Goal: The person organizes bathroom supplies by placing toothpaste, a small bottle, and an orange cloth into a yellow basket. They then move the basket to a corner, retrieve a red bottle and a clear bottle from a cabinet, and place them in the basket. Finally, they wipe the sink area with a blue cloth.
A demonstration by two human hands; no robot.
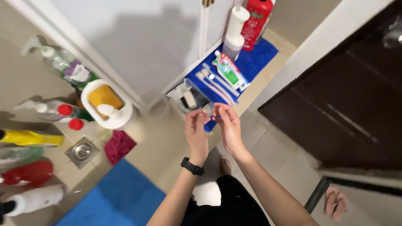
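While three toothbrushes [217,86] are lying on the blue mat [255,60] beside one toothpaste tube [229,71], the left hand [196,132] and right hand [227,125] are pinching one small clear item [209,110] above the tiled bathroom floor [276,155].

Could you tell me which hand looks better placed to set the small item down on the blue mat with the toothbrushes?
Probably the right hand: it pinches the small item and is nearer the blue mat; the left hand only steadies it.
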